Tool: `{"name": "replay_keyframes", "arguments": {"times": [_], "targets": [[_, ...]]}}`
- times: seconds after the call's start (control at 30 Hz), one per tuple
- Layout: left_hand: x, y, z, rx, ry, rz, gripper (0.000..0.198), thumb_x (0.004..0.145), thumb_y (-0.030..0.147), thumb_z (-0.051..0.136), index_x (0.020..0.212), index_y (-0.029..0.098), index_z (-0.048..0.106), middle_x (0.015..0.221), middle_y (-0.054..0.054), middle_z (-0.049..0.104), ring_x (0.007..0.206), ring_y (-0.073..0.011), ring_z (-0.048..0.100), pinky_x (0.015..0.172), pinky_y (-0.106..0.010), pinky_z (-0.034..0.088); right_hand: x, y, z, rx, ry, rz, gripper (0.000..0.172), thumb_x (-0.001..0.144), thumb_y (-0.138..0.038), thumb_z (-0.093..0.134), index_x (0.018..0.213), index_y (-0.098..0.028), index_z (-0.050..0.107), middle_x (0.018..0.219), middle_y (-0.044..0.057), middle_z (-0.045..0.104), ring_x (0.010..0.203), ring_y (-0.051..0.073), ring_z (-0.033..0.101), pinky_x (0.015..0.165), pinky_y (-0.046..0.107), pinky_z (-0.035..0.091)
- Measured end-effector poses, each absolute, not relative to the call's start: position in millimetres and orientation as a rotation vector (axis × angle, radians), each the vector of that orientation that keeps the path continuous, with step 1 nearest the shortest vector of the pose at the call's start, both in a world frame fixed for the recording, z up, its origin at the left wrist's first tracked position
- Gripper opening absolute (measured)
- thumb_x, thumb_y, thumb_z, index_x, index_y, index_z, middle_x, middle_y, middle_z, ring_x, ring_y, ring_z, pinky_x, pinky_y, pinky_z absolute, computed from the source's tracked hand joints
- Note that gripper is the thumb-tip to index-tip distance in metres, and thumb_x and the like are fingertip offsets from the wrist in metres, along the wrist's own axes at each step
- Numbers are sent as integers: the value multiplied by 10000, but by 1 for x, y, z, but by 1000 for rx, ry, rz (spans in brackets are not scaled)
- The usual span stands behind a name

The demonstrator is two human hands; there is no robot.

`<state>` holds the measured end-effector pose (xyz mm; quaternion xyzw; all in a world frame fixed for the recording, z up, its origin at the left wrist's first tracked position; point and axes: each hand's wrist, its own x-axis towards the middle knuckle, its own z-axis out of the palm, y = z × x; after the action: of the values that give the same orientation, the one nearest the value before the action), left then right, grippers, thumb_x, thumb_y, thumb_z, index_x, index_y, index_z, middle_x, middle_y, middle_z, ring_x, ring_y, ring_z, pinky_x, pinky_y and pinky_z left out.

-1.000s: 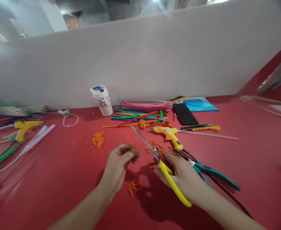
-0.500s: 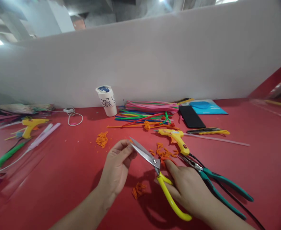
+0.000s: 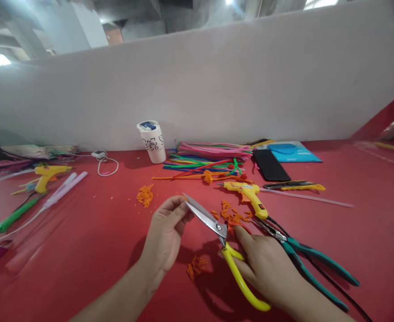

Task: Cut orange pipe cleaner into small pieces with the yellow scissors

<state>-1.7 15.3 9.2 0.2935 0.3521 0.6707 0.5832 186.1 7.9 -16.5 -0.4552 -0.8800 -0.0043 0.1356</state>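
My left hand [image 3: 166,228] is closed in a pinch at the scissor tips, with a tiny orange bit, seemingly a pipe cleaner piece, showing at the fingertips. My right hand [image 3: 264,257] is wrapped round the yellow-handled scissors [image 3: 208,218], whose blades point up and left to the left fingers. Below the blades lies a small pile of short orange pieces [image 3: 196,267]. Further short orange pieces [image 3: 230,210] are scattered beyond the right hand. A heap of fine orange fluff clippings [image 3: 145,195] sits left of the left hand.
Pliers with green handles [image 3: 304,252] lie right of my right hand, near a yellow glue gun [image 3: 248,194]. Behind are bundled pipe cleaners [image 3: 213,152], a white cup [image 3: 153,143], a phone [image 3: 271,165] and a cutter [image 3: 295,185]. Another glue gun [image 3: 45,176] lies far left.
The view has shifted slightly, so things on the table appear a little further right. Both hands and the scissors keep nearly the same pose.
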Motion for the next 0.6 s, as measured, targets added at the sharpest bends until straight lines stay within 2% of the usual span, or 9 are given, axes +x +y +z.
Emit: {"name": "replay_keyframes", "arguments": {"times": [0.23,0.6], "targets": [[-1,14,10,647,815,1567,48,701,133,600,689,170,627,695,22,602,654,-74,544,641,-191,435,185,8,-15,-1294,-2550,-69,251,806,-394,374,849,-164,466,481,16,576,402,183,534,406,263,176],[0,14,11,646,782,1571,71,711,113,589,711,159,642,705,15,618,665,-65,549,684,-185,436,185,5,-11,-1252,-2522,-123,181,809,-347,370,788,-179,436,446,-4,553,372,185,525,391,257,175]]}}
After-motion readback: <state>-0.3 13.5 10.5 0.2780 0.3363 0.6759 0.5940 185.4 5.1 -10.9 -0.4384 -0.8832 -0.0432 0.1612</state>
